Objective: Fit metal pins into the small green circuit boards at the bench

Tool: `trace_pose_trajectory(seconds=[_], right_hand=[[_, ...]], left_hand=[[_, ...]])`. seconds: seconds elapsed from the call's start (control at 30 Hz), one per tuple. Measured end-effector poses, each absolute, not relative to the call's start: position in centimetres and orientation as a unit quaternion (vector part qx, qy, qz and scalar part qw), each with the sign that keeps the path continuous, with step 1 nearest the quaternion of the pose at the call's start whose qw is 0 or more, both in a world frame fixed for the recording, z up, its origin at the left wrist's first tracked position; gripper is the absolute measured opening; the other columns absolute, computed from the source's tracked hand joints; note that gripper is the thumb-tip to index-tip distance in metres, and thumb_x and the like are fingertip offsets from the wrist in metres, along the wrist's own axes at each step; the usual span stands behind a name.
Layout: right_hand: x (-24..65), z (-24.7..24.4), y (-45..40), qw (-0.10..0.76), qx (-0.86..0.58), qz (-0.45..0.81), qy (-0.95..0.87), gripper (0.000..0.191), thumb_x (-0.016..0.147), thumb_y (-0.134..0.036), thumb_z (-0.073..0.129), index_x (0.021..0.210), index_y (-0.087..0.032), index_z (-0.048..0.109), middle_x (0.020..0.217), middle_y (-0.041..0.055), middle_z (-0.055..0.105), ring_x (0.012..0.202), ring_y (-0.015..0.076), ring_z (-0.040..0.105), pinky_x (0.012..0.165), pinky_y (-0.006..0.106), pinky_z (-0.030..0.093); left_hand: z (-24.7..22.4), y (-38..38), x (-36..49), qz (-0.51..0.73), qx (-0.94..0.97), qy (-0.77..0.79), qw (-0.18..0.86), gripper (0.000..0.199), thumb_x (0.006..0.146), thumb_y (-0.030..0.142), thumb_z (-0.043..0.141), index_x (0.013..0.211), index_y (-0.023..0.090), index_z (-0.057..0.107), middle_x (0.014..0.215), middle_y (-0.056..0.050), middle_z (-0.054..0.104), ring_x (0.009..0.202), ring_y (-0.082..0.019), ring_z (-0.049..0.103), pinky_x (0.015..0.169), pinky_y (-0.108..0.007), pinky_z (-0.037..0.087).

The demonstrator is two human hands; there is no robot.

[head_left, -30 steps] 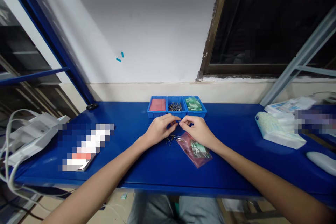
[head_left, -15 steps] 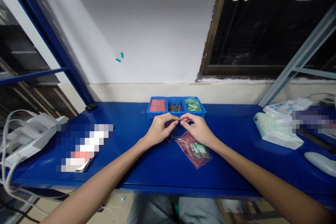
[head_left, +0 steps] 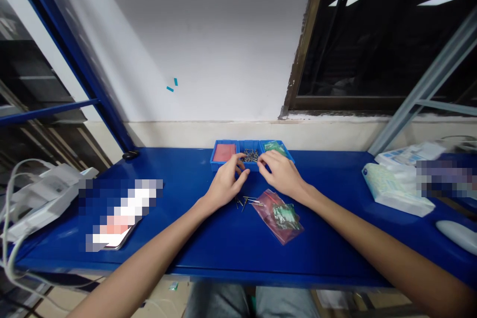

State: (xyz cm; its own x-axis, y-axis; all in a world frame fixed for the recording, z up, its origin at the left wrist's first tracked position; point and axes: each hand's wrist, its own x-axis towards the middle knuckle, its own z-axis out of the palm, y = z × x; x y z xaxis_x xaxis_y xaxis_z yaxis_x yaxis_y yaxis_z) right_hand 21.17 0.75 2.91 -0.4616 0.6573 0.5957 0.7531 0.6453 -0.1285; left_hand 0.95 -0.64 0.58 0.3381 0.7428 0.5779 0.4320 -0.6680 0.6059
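My left hand [head_left: 225,180] hovers in front of the blue bins, its thumb and fingers apart with nothing visible between them. Just to the right, my right hand [head_left: 282,174] bends its fingers toward the middle bin, thumb apart from the index finger. That bin holds many small metal screws [head_left: 249,155]. Red plastic bags [head_left: 224,152] fill the left bin, and green packets [head_left: 275,147] lie in the right one, partly behind my right hand. Below my hands, several loose screws [head_left: 243,202] lie beside a red bag [head_left: 279,235] with a green packet [head_left: 286,216] on or inside it.
A phone [head_left: 121,241], mostly blurred out, lies on the blue table [head_left: 208,253] at left, near a white power strip [head_left: 48,206] with cables. At right are a tissue pack [head_left: 397,194] and a white mouse [head_left: 458,235]. A wall stands behind the bins.
My hands, fingertips together half a second ago, have moved apart. The right fingers have shifted forward to the bins, and the left fingers have spread. The view has tilted slightly.
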Motion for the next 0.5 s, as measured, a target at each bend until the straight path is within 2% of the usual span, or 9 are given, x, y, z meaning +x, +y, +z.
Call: trace_pose_trajectory(seconds=[0.13,0.23,0.43,0.5], right_hand=[[20.6,3.9,3.2,0.251,-0.449,-0.149,-0.845,0.024,0.098,-0.022,0.046,0.094,-0.012,0.068,0.093,0.0145,0.068,0.093,0.0272,0.059,0.083,0.040,0.046],[20.8,3.7,2.5,0.255,-0.429,-0.163,-0.851,0.026,0.099,-0.025,0.045,0.097,-0.013,0.068,0.095,0.0143,0.067,0.096,0.0277,0.058,0.088,0.042,0.045],[22.5,2.2,-1.9,0.297,-0.399,-0.088,-0.863,0.022,0.100,-0.022,0.045,0.099,-0.017,0.067,0.096,0.0097,0.067,0.096,0.0246,0.058,0.088,0.038,0.046],[22.6,1.9,-2.4,0.303,-0.406,-0.049,-0.861,0.020,0.099,-0.022,0.046,0.096,-0.018,0.066,0.095,0.0084,0.068,0.094,0.0237,0.059,0.086,0.037,0.047]], left_hand=[[0.4,-0.5,0.5,0.433,0.811,0.366,0.142,0.033,0.097,0.023,0.049,0.129,0.016,0.047,0.091,-0.005,0.064,0.077,-0.016,0.061,0.072,-0.028,0.050],[0.6,-0.3,0.4,0.419,0.824,0.362,0.124,0.026,0.097,0.021,0.048,0.122,0.016,0.052,0.087,-0.004,0.063,0.077,-0.017,0.061,0.074,-0.030,0.049],[3.8,-3.4,1.1,0.415,0.830,0.344,0.141,0.017,0.096,0.024,0.050,0.101,0.018,0.065,0.086,-0.004,0.067,0.075,-0.017,0.062,0.071,-0.031,0.051],[5.3,-7.2,1.2,0.417,0.821,0.343,0.184,0.019,0.096,0.024,0.051,0.104,0.023,0.068,0.091,-0.003,0.070,0.079,-0.019,0.065,0.072,-0.033,0.054]])
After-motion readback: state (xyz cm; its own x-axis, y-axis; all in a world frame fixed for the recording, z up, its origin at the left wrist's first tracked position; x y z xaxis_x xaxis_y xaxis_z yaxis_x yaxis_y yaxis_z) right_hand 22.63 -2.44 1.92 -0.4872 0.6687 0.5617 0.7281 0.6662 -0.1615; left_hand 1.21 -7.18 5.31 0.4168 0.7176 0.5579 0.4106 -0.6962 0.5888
